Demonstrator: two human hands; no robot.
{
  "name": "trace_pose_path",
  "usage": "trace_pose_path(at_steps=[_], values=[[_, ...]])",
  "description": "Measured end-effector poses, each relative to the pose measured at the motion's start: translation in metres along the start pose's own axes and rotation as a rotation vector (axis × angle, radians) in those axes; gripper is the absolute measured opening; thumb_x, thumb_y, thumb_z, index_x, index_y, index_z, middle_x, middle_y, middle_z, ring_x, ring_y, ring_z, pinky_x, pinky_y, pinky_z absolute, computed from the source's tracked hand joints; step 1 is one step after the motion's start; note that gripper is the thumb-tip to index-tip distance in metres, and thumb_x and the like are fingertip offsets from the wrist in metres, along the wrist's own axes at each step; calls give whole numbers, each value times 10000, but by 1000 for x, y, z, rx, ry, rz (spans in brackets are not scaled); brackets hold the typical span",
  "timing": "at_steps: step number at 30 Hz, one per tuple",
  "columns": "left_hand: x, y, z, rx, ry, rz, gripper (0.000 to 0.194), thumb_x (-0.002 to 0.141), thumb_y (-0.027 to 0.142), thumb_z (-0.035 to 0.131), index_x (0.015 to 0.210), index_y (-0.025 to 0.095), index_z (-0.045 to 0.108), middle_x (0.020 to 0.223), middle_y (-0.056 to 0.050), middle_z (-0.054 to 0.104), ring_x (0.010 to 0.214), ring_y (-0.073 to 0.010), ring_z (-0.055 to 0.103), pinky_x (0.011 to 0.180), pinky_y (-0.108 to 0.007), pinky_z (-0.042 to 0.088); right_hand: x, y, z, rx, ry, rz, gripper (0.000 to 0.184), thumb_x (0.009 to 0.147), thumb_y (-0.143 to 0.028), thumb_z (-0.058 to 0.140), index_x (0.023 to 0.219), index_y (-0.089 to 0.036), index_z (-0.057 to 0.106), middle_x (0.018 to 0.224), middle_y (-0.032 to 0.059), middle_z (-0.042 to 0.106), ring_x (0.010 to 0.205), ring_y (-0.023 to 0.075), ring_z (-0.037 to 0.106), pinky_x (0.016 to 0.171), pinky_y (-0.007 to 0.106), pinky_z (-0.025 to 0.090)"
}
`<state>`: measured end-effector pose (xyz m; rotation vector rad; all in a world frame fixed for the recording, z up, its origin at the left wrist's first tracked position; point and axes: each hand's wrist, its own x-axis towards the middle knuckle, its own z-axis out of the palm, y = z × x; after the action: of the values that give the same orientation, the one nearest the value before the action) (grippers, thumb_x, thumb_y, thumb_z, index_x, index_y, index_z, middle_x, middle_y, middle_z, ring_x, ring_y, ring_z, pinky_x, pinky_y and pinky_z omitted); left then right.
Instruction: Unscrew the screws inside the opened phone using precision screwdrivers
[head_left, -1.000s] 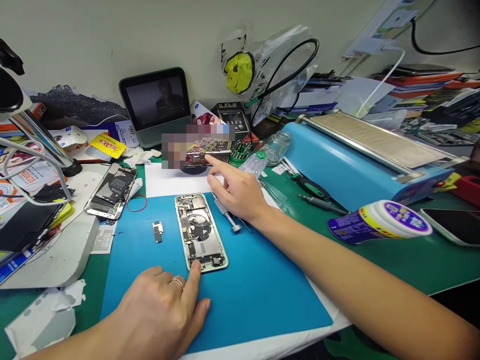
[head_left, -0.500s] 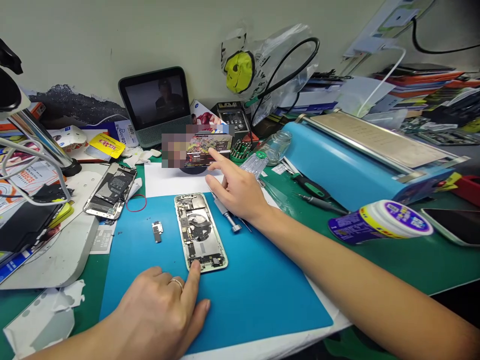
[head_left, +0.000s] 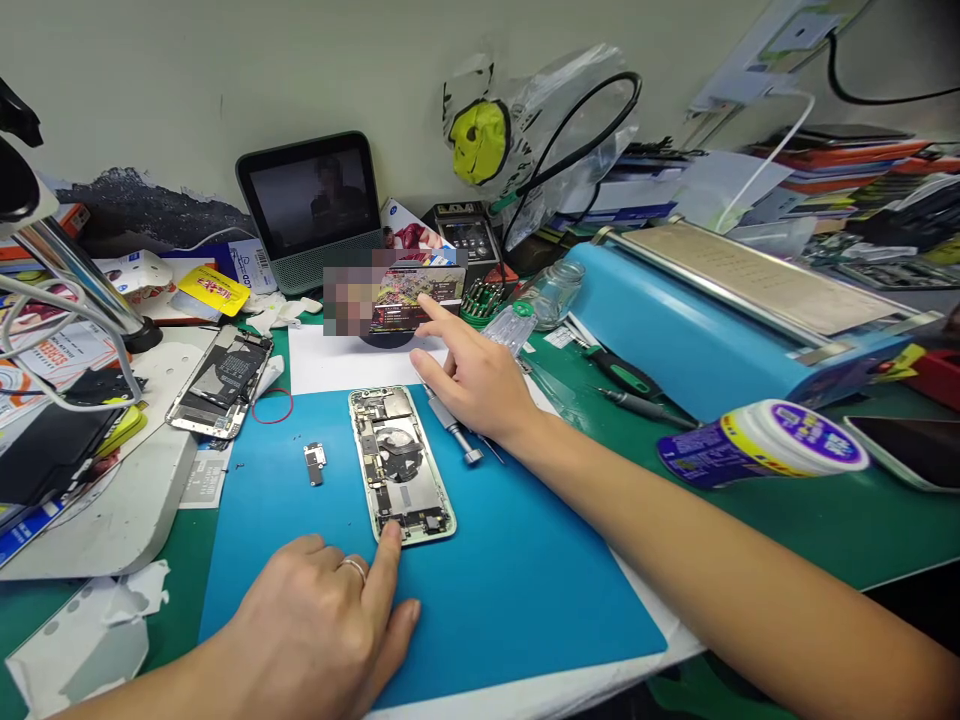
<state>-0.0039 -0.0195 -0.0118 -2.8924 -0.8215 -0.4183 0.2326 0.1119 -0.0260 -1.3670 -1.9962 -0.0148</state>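
An opened phone housing [head_left: 409, 470] with its inner parts bare lies on the blue mat [head_left: 525, 600]. My left hand [head_left: 330, 610], wearing a ring, rests its stretched index finger on the housing's lower end; the thumb is out and the other fingers are curled. My right hand [head_left: 480, 375] is open and empty, its index finger reaching to an upright lit screen [head_left: 416, 300] partly covered by a blur. Whether the fingertip touches the screen I cannot tell. Under this hand lie a screwdriver [head_left: 457, 435] and a thin tool. Small metal shields [head_left: 315, 464] lie left of the housing.
A phone screen assembly with a battery [head_left: 225, 380] lies at the left, near a red rubber band [head_left: 272, 407]. At the right are a blue machine [head_left: 675, 320], a purple tub [head_left: 757, 443] and another phone [head_left: 907, 450]. A smart display [head_left: 311, 205] stands behind.
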Motion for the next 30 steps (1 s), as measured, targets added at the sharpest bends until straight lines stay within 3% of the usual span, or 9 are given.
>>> trace_pose_path(at_steps=[30], values=[[0, 1, 1, -1, -1, -6, 449, 1119, 284, 225, 1254, 31, 572, 581, 10, 632, 430, -198, 617, 438, -353, 477, 0, 0, -1, -7, -5, -6, 229, 992, -339, 535, 1130, -181, 628, 1558, 119, 506, 1038, 275, 751, 770, 382, 602]])
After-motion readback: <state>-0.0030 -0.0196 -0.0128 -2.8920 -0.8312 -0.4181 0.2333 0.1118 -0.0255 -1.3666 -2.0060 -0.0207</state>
